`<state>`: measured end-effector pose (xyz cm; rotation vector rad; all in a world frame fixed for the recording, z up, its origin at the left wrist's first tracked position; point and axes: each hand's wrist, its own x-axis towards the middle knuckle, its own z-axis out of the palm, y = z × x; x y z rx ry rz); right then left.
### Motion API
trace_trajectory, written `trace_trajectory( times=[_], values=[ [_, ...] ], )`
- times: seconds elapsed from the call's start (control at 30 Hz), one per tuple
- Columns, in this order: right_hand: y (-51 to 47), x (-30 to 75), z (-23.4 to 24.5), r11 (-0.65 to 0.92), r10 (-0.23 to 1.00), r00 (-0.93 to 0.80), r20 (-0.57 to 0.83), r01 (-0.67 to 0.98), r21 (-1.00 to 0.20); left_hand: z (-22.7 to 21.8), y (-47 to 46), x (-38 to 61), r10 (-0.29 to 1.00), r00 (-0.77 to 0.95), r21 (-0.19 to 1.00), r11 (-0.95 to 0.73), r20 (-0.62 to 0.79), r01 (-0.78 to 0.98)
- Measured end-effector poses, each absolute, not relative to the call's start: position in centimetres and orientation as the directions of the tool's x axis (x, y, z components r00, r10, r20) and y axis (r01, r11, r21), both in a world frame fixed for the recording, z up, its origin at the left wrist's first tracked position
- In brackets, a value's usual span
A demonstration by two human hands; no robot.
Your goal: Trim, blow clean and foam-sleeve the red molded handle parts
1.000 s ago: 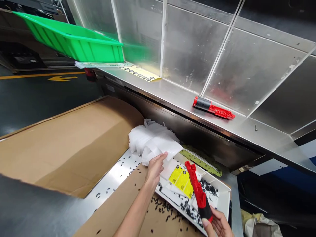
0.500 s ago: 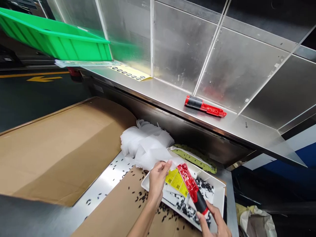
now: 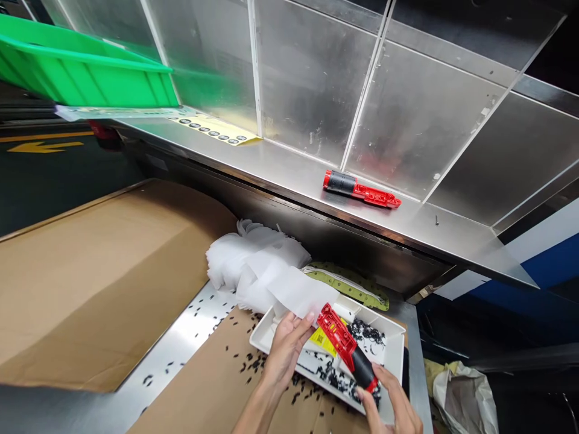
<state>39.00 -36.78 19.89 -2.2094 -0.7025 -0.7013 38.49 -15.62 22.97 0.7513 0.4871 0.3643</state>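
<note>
My right hand [image 3: 391,395] grips the black, red-rimmed end of a red and black tool housing [image 3: 341,343] between thumb and fingers. The housing is tilted, its open ribbed inside facing up, over a white tray [image 3: 395,361]. My left hand [image 3: 284,346] is beside the housing's red end, thumb and fingers closed on a thin white sheet [image 3: 303,292], which looks like foam. Behind it lies a heap of similar sheets [image 3: 253,259]. The tray holds small black pieces [image 3: 366,331] and a yellow printed label [image 3: 322,342].
A second tool housing [image 3: 362,190] and a screw [image 3: 436,220] lie on the metal shelf [image 3: 280,169]. Yellow sticker sheet [image 3: 212,129] and green bin [image 3: 104,78] are at left. A large cardboard box [image 3: 113,271] borders the bench; a green strip [image 3: 348,286] lies behind the tray.
The view has shifted, so most things sit slightly further left. A white sheet now stretches out from the heap to my left fingers. My right hand still holds the housing.
</note>
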Motion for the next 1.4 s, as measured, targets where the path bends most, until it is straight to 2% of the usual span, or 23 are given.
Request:
trace_trajectory(
  times=[0.2, 0.4, 0.53, 0.7, 0.8, 0.97, 1.07, 1.2, 1.27, 1.4],
  values=[
    [-36.7, 39.0, 20.2, -0.53, 0.277, 0.72, 0.636, 0.667, -0.524, 21.6, -16.0, 37.6, 0.421, 0.866, 0.692, 0.71, -0.27, -0.129],
    [-36.5, 38.3, 20.6, -0.531, 0.258, 0.845, 0.469, 0.53, -0.662, 20.8, -16.5, 36.9, 0.327, 0.91, 0.706, 0.706, -0.255, -0.055],
    [-36.0, 38.0, 21.2, -0.504, 0.189, 0.911, 0.365, 0.409, -0.76, 19.9, -17.2, 36.3, 0.263, 0.93, 0.737, 0.676, -0.257, 0.013],
    [-35.6, 37.8, 21.8, -0.491, 0.17, 0.913, 0.371, 0.405, -0.771, 19.0, -19.0, 34.4, 0.157, 0.934, 0.718, 0.683, -0.321, 0.132],
    [-35.8, 37.7, 21.8, -0.512, 0.175, 0.898, 0.403, 0.432, -0.742, 19.0, -19.5, 33.6, 0.156, 0.919, 0.625, 0.772, -0.361, 0.115],
    [-35.8, 37.6, 21.6, -0.541, 0.234, 0.82, 0.521, 0.556, -0.631, 19.4, -19.7, 34.2, 0.172, 0.888, 0.36, 0.933, -0.427, -0.007],
    [-35.4, 37.5, 21.6, -0.57, 0.291, 0.762, 0.578, 0.623, -0.535, 19.9, -20.9, 34.5, 0.176, 0.862, 0.242, 0.968, -0.476, -0.064],
    [-34.7, 37.3, 22.1, -0.59, 0.339, 0.71, 0.617, 0.671, -0.448, 20.9, -22.8, 34.4, 0.116, 0.848, 0.116, 0.991, -0.517, -0.065],
    [-34.5, 37.3, 22.7, -0.579, 0.347, 0.7, 0.624, 0.683, -0.445, 21.2, -23.4, 34.2, 0.069, 0.852, 0.051, 0.997, -0.518, -0.049],
    [-35.2, 37.9, 24.5, -0.567, 0.32, 0.751, 0.578, 0.64, -0.518, 21.3, -23.6, 33.7, -0.045, 0.862, -0.068, 0.998, -0.504, 0.013]
  ],
)
